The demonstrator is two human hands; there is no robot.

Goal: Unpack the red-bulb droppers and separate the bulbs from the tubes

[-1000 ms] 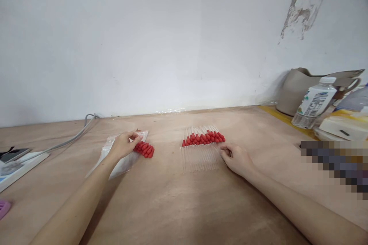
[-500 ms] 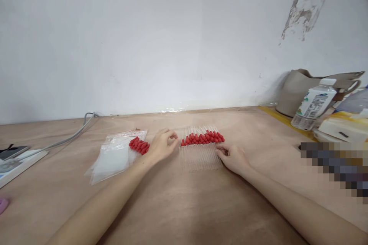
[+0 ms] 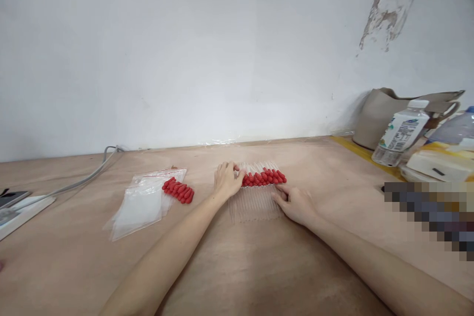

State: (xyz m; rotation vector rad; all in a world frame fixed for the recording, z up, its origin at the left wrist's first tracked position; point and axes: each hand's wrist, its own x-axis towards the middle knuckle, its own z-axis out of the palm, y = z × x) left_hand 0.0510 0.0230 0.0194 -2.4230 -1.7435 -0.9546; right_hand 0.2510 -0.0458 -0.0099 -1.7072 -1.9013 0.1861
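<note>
A row of glass droppers [image 3: 255,205] with red rubber bulbs lies side by side on the wooden table, with clear stems both above and below the band of bulbs. My left hand [image 3: 227,181] is at the row's left end, fingers curled over the leftmost bulbs and hiding some of them. From the right side, my right hand [image 3: 296,204] has its thumb and fingers closed on the stems at that end, just below the bulbs. Further left, a smaller bunch of red bulbs [image 3: 178,190] lies on a stack of clear zip bags [image 3: 142,207].
On the right stand a plastic bottle [image 3: 402,133], a grey-beige bag [image 3: 370,123] and a white pack [image 3: 440,165]. A grey cable [image 3: 89,177] runs to a white-edged object [image 3: 31,212] at the far left. A white wall [image 3: 185,59] rises behind the table [image 3: 229,266].
My left hand has moved right, from beside the row onto its left-end bulbs. My right hand has shifted slightly left over the stems. The view has turned a little.
</note>
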